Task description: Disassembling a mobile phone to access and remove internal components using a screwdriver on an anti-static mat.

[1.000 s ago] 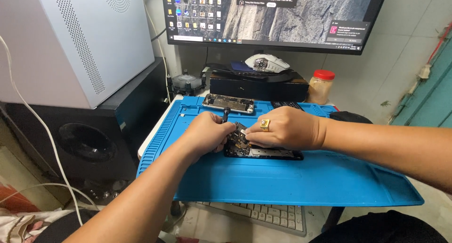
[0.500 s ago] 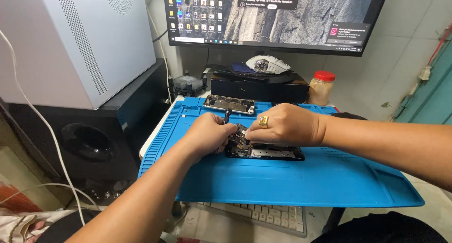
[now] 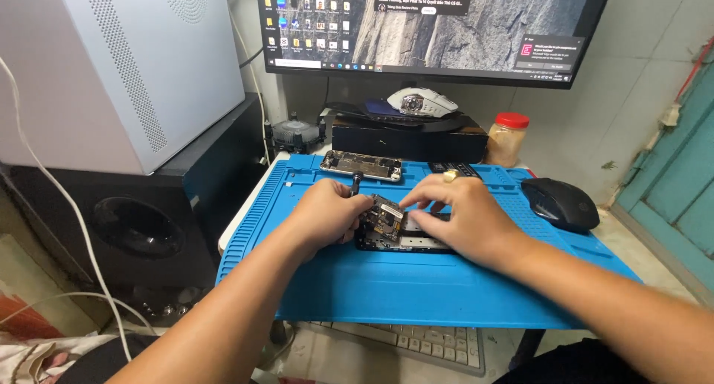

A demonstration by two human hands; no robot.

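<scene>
An opened phone [image 3: 401, 235] with its circuit board exposed lies on the blue work mat [image 3: 416, 287]. My left hand [image 3: 327, 213] is closed around a small dark-handled screwdriver [image 3: 355, 182], whose tip points down at the phone's left end. My right hand [image 3: 461, 217], with a gold ring on one finger, rests over the phone's right half, and its fingertips lift a loose board part [image 3: 387, 217] at the phone's left end. A second opened phone [image 3: 362, 165] lies at the mat's far edge.
A monitor [image 3: 439, 27] stands behind, with a white mouse [image 3: 422, 101] on a dark box [image 3: 409, 139]. A red-lidded jar [image 3: 509, 140] and a black mouse [image 3: 559, 203] are at the right. A white computer case [image 3: 119, 64], a speaker [image 3: 134, 228] and a keyboard [image 3: 416, 343] surround the mat.
My right hand has shifted right and opened up, uncovering the phone's board. A board part now tilts up under its fingertips. The left hand keeps the screwdriver in place.
</scene>
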